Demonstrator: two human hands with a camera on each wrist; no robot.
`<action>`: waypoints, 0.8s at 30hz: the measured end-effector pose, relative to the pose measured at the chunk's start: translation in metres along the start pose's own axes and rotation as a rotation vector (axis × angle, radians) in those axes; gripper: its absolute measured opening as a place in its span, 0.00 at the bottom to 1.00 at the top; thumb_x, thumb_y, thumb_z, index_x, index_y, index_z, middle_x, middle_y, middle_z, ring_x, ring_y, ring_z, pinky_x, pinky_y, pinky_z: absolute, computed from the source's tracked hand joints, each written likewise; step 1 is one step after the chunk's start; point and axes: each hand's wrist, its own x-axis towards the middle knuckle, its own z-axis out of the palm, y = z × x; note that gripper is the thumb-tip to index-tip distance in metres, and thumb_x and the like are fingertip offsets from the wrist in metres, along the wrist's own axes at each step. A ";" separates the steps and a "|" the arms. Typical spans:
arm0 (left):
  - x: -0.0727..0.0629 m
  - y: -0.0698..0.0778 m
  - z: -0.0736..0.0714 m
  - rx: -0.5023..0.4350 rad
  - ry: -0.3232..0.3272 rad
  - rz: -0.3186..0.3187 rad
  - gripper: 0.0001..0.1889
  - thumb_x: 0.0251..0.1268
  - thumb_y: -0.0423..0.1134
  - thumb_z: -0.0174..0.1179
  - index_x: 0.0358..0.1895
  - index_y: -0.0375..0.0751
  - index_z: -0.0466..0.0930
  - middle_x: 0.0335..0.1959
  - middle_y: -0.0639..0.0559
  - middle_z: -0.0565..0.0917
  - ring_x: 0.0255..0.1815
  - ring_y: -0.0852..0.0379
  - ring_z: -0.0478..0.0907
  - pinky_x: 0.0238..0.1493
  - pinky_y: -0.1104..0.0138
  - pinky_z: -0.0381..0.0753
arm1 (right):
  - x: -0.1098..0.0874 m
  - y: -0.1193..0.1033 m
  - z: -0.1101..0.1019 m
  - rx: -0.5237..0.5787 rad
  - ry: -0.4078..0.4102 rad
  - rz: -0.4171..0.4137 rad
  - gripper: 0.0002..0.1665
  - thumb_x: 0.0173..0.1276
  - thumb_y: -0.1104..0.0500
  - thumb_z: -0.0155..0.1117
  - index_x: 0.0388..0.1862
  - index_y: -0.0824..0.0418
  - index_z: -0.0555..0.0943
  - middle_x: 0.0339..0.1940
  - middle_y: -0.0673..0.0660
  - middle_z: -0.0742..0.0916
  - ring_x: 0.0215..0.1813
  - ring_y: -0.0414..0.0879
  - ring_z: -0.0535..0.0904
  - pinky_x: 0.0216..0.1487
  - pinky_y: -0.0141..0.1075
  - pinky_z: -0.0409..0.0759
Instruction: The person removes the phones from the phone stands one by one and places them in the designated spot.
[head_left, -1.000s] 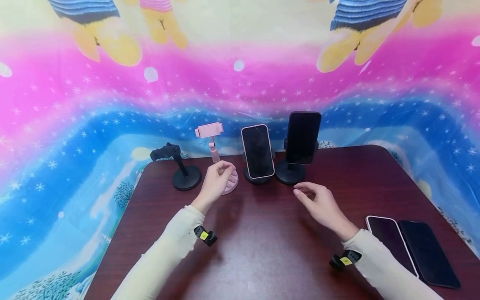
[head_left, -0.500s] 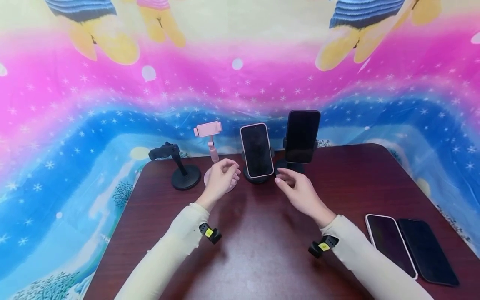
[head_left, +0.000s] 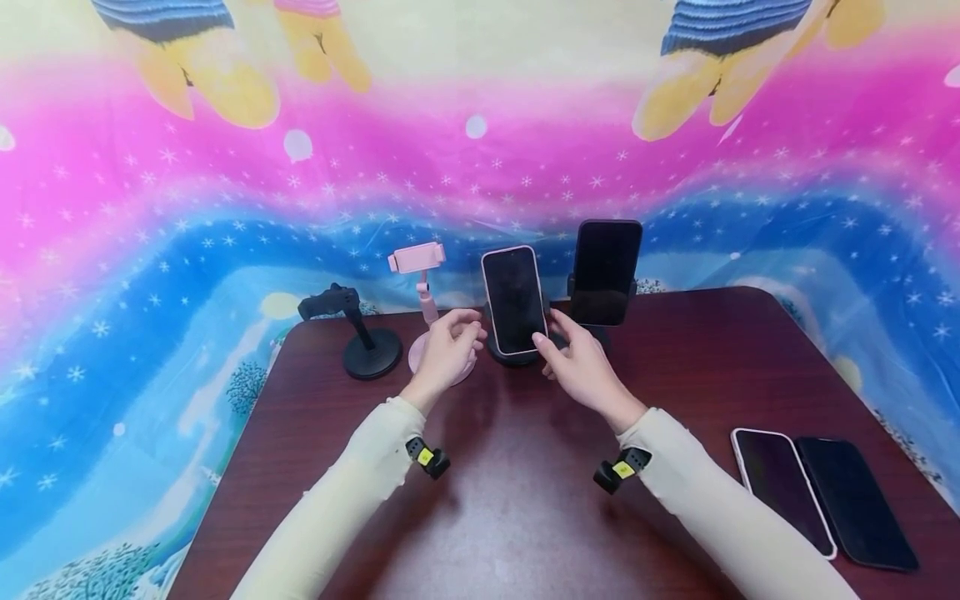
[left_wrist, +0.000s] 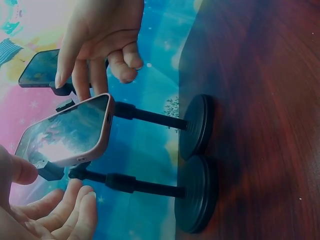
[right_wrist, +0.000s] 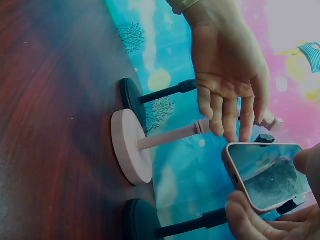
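A pink-edged phone point(head_left: 514, 300) sits upright, slightly tilted, in a black clamp stand point(left_wrist: 150, 117). My left hand point(head_left: 448, 350) is at its left, in front of the pink stand; in the left wrist view the thumb lies by the clamp arm point(left_wrist: 49, 170), and contact is unclear. Its other fingers extend in the right wrist view. My right hand point(head_left: 581, 362) is at the phone's lower right side, thumb in front and some fingers behind the edge; a firm grip does not show. A larger black phone point(head_left: 606, 271) stands in another black stand to the right.
On the left are a black stand point(head_left: 371, 354) and a pink stand point(head_left: 417, 258), both without phones. Two more phones, one light-edged point(head_left: 783, 492) and one black point(head_left: 858, 504), lie at the right of the dark wooden table point(head_left: 517, 508). A printed curtain point(head_left: 480, 183) hangs behind.
My right hand has moved left, from in front of the larger phone's stand to the side of the pink-edged phone. My left hand has shifted slightly right and up toward it.
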 end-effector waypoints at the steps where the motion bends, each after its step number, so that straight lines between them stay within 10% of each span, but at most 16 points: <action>1: 0.000 0.001 0.000 0.007 -0.004 -0.002 0.15 0.77 0.35 0.53 0.59 0.33 0.78 0.43 0.31 0.87 0.32 0.60 0.82 0.37 0.65 0.87 | 0.001 -0.002 0.000 0.020 0.000 0.002 0.38 0.80 0.49 0.54 0.81 0.61 0.56 0.75 0.66 0.74 0.28 0.48 0.87 0.36 0.41 0.90; 12: 0.005 0.007 0.007 0.045 -0.036 0.006 0.22 0.79 0.36 0.51 0.70 0.32 0.71 0.49 0.31 0.86 0.40 0.42 0.86 0.36 0.69 0.88 | 0.015 -0.013 0.001 0.114 0.015 -0.019 0.33 0.84 0.53 0.44 0.81 0.66 0.54 0.66 0.70 0.80 0.24 0.51 0.88 0.30 0.45 0.89; 24: 0.012 0.010 0.012 0.044 -0.067 -0.015 0.23 0.81 0.38 0.49 0.71 0.32 0.69 0.56 0.33 0.84 0.39 0.48 0.86 0.42 0.61 0.90 | 0.024 -0.019 0.005 0.165 -0.001 0.025 0.34 0.84 0.54 0.46 0.82 0.60 0.52 0.69 0.67 0.78 0.23 0.50 0.87 0.27 0.41 0.89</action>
